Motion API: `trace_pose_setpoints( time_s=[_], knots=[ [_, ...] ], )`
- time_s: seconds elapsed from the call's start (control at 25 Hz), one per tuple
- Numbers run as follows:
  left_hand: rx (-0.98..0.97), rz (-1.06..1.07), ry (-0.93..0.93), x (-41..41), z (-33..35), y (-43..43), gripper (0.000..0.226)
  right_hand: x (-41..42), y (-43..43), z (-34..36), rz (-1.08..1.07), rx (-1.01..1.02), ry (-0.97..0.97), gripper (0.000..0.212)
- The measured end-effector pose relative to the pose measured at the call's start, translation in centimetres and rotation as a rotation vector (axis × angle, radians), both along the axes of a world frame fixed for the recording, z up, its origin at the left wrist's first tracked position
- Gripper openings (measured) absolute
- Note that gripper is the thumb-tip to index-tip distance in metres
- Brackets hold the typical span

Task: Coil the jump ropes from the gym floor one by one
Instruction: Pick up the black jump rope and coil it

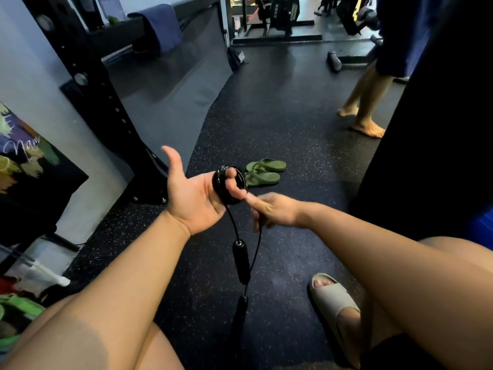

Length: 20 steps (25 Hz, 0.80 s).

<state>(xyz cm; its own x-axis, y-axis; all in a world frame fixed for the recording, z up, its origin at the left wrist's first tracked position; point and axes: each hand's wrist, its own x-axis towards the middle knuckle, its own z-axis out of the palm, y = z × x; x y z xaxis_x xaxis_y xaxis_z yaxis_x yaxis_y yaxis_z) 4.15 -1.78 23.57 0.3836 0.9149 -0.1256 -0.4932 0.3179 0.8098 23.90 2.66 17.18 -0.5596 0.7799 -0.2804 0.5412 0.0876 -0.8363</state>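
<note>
A black jump rope point(230, 186) is wound in several loops around the fingers of my left hand point(197, 193), palm up, thumb stretched out, fingers curled through the coil. Two rope ends hang down from the coil. One black handle point(241, 260) dangles below my hands and a second handle point(240, 313) hangs lower, just above the floor. My right hand point(272, 209) is beside the coil, pinching one hanging strand of the rope, forefinger pointing at the coil.
Dark speckled gym floor point(288, 145) stretches ahead. A pair of green flip-flops point(262, 172) lies just past my hands. Another person's bare legs point(365, 108) stand at the right. A black rack post point(88, 84) rises on the left. My foot in a grey slide point(333, 303) rests lower right.
</note>
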Motion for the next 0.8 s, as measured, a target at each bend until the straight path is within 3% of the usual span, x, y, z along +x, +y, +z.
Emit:
trace_pose_setpoints(
  time_s=[0.12, 0.28, 0.36, 0.48, 0.64, 0.8],
  knots=[
    [0.058, 0.144, -0.085, -0.2, 0.3, 0.3, 0.119, 0.3, -0.4, -1.8, 0.162, -0.024, -0.256, 0.054],
    [0.100, 0.283, -0.110, -0.1, 0.0, 1.0, 0.120, -0.2, -0.6, 0.0, 0.226, -0.025, -0.289, 0.038],
    [0.099, 0.356, -0.002, -0.4, -0.5, 1.6, 0.120, -0.9, -1.1, 1.4, 0.252, 0.001, -0.273, 0.033],
    [0.094, 0.382, 0.340, -0.4, -1.3, 2.2, 0.113, -1.5, -1.5, 3.0, 0.292, 0.069, -0.251, 0.023],
    [0.040, 0.237, 0.721, -0.2, -2.0, 2.6, 0.116, -1.4, -1.4, 5.0, 0.289, 0.215, -0.198, 0.024],
    [0.001, -0.213, 0.888, 0.0, -1.8, 1.7, 0.137, -0.2, -0.5, 6.8, 0.239, 0.438, -0.116, 0.017]
  ],
)
